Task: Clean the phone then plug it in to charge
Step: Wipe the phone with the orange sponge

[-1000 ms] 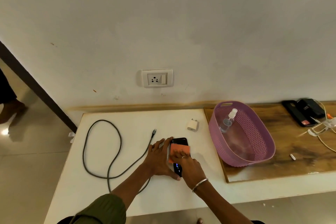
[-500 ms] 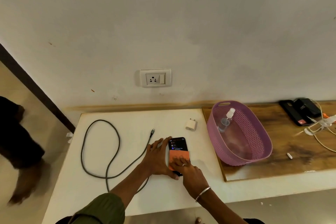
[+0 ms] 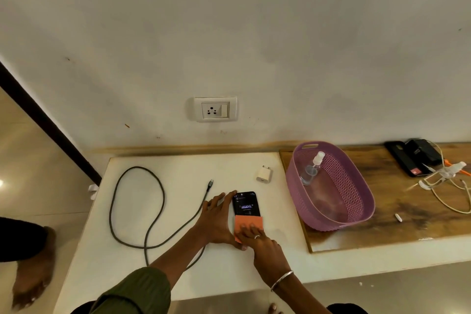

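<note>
A black phone [image 3: 245,203] lies flat on the white table [image 3: 178,275] with its screen lit. My left hand [image 3: 216,222] rests flat against the phone's left edge and holds it steady. My right hand [image 3: 257,238] presses an orange cloth [image 3: 248,222] onto the phone's near half, fingers spread on top. A grey charging cable [image 3: 137,209] loops across the table's left side, its plug end [image 3: 210,183] lying free just beyond my left hand. A white charger adapter [image 3: 264,173] lies behind the phone. The wall socket [image 3: 215,109] is above the table.
A purple basket [image 3: 356,201] holding a clear spray bottle [image 3: 312,168] stands on the wooden counter [image 3: 407,216] to the right. Black devices [image 3: 413,155] and white cables [image 3: 448,183] lie at the far right. Another person's bare foot [image 3: 30,280] is on the floor at left.
My right hand has dragged the orange cloth down the phone toward me, uncovering the lit upper screen. The person at left has stepped closer.
</note>
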Motion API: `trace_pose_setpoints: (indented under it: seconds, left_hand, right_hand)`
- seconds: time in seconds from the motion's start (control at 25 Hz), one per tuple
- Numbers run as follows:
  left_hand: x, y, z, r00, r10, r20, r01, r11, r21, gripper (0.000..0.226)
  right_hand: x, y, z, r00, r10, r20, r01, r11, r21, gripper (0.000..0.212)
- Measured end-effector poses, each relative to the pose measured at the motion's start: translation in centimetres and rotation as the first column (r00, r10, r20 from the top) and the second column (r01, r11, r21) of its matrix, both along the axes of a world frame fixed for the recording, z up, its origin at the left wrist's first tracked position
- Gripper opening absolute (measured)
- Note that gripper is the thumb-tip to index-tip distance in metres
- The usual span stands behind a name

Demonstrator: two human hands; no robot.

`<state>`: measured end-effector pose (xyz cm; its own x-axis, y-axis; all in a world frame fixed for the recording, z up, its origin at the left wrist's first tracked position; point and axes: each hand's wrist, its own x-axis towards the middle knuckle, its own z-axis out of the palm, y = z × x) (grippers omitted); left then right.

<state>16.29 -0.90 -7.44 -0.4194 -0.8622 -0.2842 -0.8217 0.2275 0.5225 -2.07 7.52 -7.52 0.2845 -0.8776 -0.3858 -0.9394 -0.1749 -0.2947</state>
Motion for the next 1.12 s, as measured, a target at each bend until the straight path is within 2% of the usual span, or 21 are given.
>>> trace_pose_setpoints:
  seconds: [0.08,0.24,0.44,0.6,0.68,0.76,0.84,0.88,1.0,1.12]
  left_hand:
    - [-0.1,0.0,0.0,1.000,0.003,0.010,-0.003,1.000,-0.003,0.155]
    - [0.0,0.1,0.1,1.000,0.017,-0.003,-0.017,1.000,-0.012,0.153]
    - [-0.1,0.1,0.3,0.999,0.006,0.038,-0.006,1.000,-0.017,0.154]
    - [0.0,0.1,0.5,0.999,0.019,0.030,-0.019,1.000,0.004,0.155]
    - [-0.1,0.2,0.5,0.999,0.020,0.035,-0.020,1.000,0.000,0.156]
    - [-0.1,0.3,0.6,0.999,0.016,0.041,-0.016,1.000,-0.007,0.156]
    - [-0.1,0.2,0.8,0.999,0.013,0.050,-0.013,1.000,-0.003,0.156]
    - [-0.2,0.2,0.9,0.998,0.012,0.054,-0.012,1.000,-0.002,0.156]
    - [-0.3,0.3,1.4,0.998,0.005,0.070,-0.004,1.000,-0.005,0.158]
    - [-0.7,0.3,2.5,0.989,-0.047,0.141,0.053,0.998,-0.040,0.154]
  right_hand:
    - [-0.7,-0.1,0.1,1.000,-0.007,0.008,0.008,1.000,-0.020,0.070]
    - [-1.8,0.2,0.0,0.992,-0.125,0.027,0.126,0.990,-0.055,0.070]
    - [-2.1,1.8,-0.9,0.999,-0.048,-0.011,0.049,0.998,0.037,0.073]
    - [-3.9,2.5,-0.1,0.990,-0.139,0.012,0.139,0.990,-0.004,0.073]
    - [-3.9,3.6,0.4,0.996,-0.086,0.004,0.086,0.995,0.051,0.072]
    - [-3.7,4.5,0.8,0.996,-0.031,0.088,0.022,0.995,0.102,0.056]
    - [-4.1,5.5,1.6,0.989,-0.013,0.147,0.012,1.000,0.002,0.047]
    - [-4.3,5.7,2.1,0.991,-0.020,0.129,0.028,0.998,-0.062,0.049]
    - [-4.9,5.6,5.5,0.959,-0.147,0.240,0.205,0.951,-0.234,0.064]
    - [-5.1,4.3,9.8,0.910,-0.122,0.395,0.297,0.859,-0.418,0.069]
